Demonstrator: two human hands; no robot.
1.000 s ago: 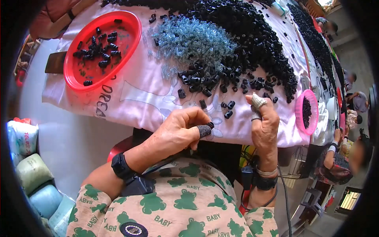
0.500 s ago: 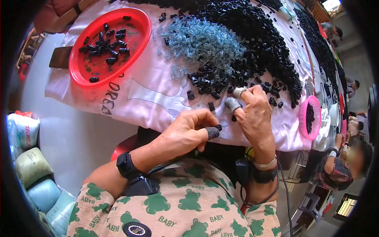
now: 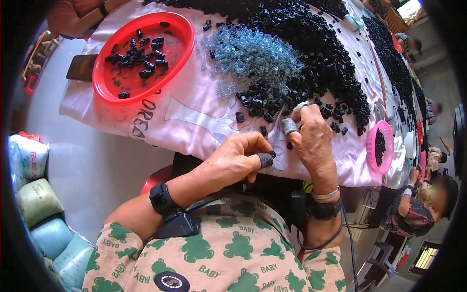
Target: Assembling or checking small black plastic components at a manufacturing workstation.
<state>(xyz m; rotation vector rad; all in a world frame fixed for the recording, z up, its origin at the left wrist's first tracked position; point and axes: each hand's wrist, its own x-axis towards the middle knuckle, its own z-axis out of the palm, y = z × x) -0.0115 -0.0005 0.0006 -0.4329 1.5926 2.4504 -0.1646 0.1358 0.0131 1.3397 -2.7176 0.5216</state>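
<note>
My left hand (image 3: 233, 156) is closed in a pinch over the near edge of the cloth, gripping a small black plastic cylinder (image 3: 272, 154) between forefinger and thumb. A dark grey wrap covers that thumb. My right hand (image 3: 314, 134) reaches to the front of a heap of small black cylinders (image 3: 258, 101). Light grey wraps cover its thumb and forefinger, which are bent together at the heap; whatever lies between them is too small to make out. Another black cylinder shows by the right palm. Behind the hands lies a pile of clear bluish springs (image 3: 255, 58).
A red round tray (image 3: 104, 90) with several black pieces stands on the left of the pink cloth (image 3: 185, 131). At the right edge is a pink basket (image 3: 372, 146) with black parts. Stuffed sacks (image 3: 39, 204) line the floor at left. Other people sit along the tables.
The view has shifted slightly, so the tray appears farther right. My right fingertips have moved a little at the heap's edge. My left hand keeps its pinch on the black cylinder.
</note>
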